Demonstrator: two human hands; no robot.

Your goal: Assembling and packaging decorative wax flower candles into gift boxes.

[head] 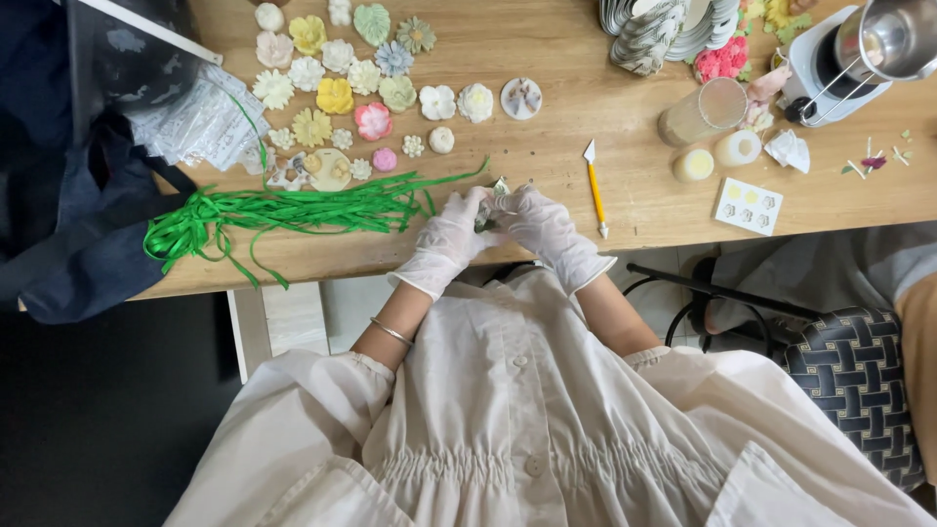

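Head view, looking straight down: both gloved hands meet at the near edge of the wooden table [547, 59]. The left hand [451, 239] and the right hand [545, 226] pinch a small greenish-silver piece [493, 200] between their fingertips, each grip closed on it. What the piece is cannot be made out; the fingers cover most of it and only a sliver shows between the gloves. It sits just above the table edge, touching the tip of the green ribbon bundle [293, 210], which runs off to the left and ends in loose loops.

A bracelet [390, 332] circles the left forearm. A pale buttoned smock [527, 420] fills the lower frame and hides the lap and legs.

Just right of the right hand lies a yellow-handled tool [595, 187] with a white tip. Farther back, moulded flower shapes [337, 96] in white, yellow, pink and pale green lie in loose rows. To the right stand a clear cup [705, 110], two small round candles [717, 156] and a white card with small pieces [749, 206]. A metal pot on a white base [859, 54] is cut off by the top right corner, and a grey coiled stack [654, 34] is cut by the top edge.

Dark fabric [88, 215] drapes over the left end of the table. A woven-patterned chair seat [854, 385] stands at the right, beside another person's sleeve [917, 342], cut off at the frame edge. The floor at the left is dark.
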